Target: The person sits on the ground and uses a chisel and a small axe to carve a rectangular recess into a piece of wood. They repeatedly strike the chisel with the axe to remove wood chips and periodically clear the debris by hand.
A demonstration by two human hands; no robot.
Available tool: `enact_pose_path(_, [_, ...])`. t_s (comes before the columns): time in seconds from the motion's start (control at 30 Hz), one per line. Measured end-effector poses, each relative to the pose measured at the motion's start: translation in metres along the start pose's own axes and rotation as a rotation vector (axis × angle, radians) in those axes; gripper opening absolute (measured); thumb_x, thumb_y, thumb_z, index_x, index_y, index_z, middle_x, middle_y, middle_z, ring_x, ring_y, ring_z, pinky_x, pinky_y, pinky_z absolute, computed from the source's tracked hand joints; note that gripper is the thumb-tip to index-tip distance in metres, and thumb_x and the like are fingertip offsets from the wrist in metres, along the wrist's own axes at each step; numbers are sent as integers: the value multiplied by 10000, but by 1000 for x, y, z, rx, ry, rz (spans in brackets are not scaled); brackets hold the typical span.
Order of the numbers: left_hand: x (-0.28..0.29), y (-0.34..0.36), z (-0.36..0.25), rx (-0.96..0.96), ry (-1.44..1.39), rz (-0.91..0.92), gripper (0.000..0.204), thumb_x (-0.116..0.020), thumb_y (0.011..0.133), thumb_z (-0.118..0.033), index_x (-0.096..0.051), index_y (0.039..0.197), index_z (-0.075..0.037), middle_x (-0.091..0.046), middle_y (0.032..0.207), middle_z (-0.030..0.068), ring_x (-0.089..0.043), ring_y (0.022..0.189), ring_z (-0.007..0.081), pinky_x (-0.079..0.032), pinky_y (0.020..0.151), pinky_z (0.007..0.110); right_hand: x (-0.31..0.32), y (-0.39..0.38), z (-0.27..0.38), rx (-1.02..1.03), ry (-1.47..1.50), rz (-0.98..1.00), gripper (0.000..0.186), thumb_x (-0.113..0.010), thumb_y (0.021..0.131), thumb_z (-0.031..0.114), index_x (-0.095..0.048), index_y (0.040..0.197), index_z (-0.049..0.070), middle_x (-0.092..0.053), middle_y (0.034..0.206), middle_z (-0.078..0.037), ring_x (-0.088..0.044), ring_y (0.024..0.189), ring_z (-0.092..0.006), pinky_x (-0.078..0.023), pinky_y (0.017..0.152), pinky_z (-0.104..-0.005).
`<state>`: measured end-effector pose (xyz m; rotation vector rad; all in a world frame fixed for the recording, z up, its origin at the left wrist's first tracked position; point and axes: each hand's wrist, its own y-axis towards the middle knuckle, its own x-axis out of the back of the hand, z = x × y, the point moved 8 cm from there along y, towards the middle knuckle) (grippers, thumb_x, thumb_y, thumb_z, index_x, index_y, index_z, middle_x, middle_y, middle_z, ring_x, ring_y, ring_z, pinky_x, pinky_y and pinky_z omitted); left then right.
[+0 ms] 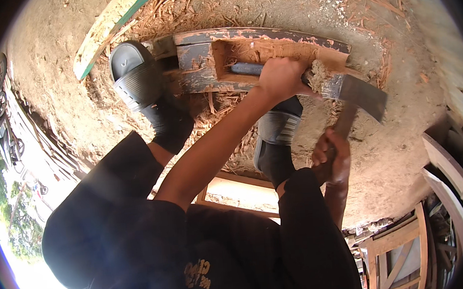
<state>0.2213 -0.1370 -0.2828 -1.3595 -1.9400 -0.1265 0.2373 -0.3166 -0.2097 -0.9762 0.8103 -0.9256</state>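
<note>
My left hand is closed around a chisel. The chisel's dark blue-grey metal shaft lies low across a hollow cut in a wooden beam with flaking grey paint. A pale, frayed clump, which looks like the battered end of the chisel's handle, shows just right of that hand. My right hand grips the wooden handle of a hatchet. The hatchet's broad metal head is beside the frayed clump; I cannot tell whether they touch. The chisel's cutting tip is hard to make out.
My sandalled feet are against the near side of the beam. Wood chips litter the dirt floor. A curved plank with a green edge lies at the far left. Wooden frames and boards lean at the right.
</note>
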Motion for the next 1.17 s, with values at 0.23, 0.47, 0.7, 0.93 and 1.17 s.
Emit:
enact_pose_path(0.23, [8, -6, -3, -63, -29, 10, 535, -744, 578, -545, -621, 838, -93, -641, 715, 125, -643, 722, 315, -508, 649, 404, 1, -5, -3, -87, -84, 102, 157, -536, 860, 189, -468, 869, 48, -446, 609, -38, -426, 428, -109, -375, 366, -261])
enact_pose_path(0.47, [12, 6, -14, -34, -113, 29, 484, -740, 630, -461, -620, 925, -95, -662, 765, 128, -649, 745, 309, -509, 670, 408, 26, -13, 30, 95, 4, -24, 164, -469, 914, 221, -448, 921, 59, -372, 617, 10, -340, 397, -54, -336, 344, -203])
enact_pose_path(0.7, [10, 1, -16, -82, -70, 97, 468, -752, 621, -444, -616, 890, -87, -652, 730, 115, -643, 726, 304, -503, 659, 403, 21, -13, 40, 137, -29, -85, 148, -490, 901, 207, -457, 934, 67, -392, 631, 11, -349, 421, -53, -331, 362, -200])
enact_pose_path(0.93, [8, 0, -13, -100, -25, 110, 531, -731, 612, -536, -608, 908, -113, -650, 725, 119, -651, 726, 301, -508, 640, 409, -12, -15, 5, 2, -66, 68, 182, -520, 878, 207, -452, 922, 44, -409, 641, -7, -374, 414, -81, -354, 359, -220])
enact_pose_path(1.17, [3, 3, -16, -114, -41, 80, 579, -723, 598, -587, -608, 875, -93, -651, 719, 127, -655, 732, 295, -509, 643, 407, 22, -10, 33, 200, 102, -125, 181, -475, 922, 229, -441, 961, 55, -407, 661, -10, -386, 447, -66, -388, 388, -204])
